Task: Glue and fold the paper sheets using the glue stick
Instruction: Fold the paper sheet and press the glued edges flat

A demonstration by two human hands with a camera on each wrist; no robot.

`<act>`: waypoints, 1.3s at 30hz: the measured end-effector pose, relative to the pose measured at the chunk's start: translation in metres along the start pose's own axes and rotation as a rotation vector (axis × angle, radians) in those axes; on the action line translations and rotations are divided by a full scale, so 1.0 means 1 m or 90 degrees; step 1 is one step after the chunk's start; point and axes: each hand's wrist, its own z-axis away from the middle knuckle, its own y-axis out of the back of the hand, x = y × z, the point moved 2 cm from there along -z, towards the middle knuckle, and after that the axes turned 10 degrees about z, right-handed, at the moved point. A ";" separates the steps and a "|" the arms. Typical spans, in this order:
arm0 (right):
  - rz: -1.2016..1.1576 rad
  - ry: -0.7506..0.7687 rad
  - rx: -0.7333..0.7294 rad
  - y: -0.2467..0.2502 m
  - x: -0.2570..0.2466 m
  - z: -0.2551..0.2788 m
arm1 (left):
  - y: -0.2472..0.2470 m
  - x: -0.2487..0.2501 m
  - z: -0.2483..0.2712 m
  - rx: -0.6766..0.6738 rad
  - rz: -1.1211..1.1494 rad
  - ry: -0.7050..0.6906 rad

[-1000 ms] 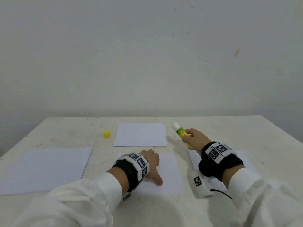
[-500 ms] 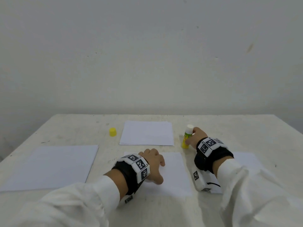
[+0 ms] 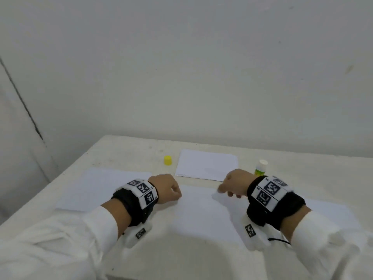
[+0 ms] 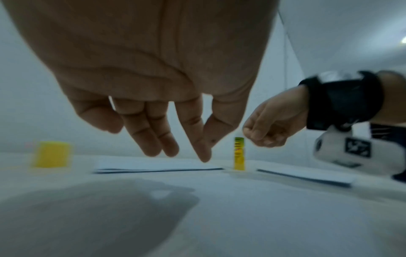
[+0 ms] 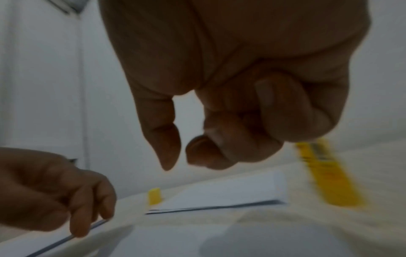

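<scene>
A white paper sheet point(image 3: 201, 215) lies flat in front of me. My left hand point(image 3: 175, 193) hovers at its far left corner, fingers pointing down and fairly straight point(image 4: 167, 147); the right wrist view shows its fingertips point(image 5: 81, 226) at the sheet's edge. At the far right corner my right hand point(image 3: 223, 188) is curled with nothing in it, and its thumb and forefinger point(image 5: 178, 160) stand slightly apart. The glue stick point(image 3: 260, 168) stands upright on the table just behind the right wrist, free of both hands. Its yellow cap point(image 3: 168, 160) sits apart, further left.
A folded sheet point(image 3: 205, 167) lies behind the middle one, between cap and glue stick. More white sheets lie at the left point(image 3: 101, 188) and the right point(image 3: 331, 211). The table point(image 3: 125, 150) ends at a wall behind.
My right hand stood the glue stick upright, let go of it and came left to the sheet's far right corner. My left hand shifted from resting on the sheet to its far left corner.
</scene>
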 end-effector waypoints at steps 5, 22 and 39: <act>0.081 0.124 0.020 -0.016 -0.107 -0.029 | 0.045 -0.097 0.038 0.026 0.005 0.181; 0.361 0.168 -0.011 -0.074 -0.231 -0.083 | 0.074 -0.196 0.055 0.019 -0.080 0.331; -0.233 0.266 -0.054 -0.090 -0.229 -0.041 | 0.079 -0.217 0.072 0.227 0.229 0.375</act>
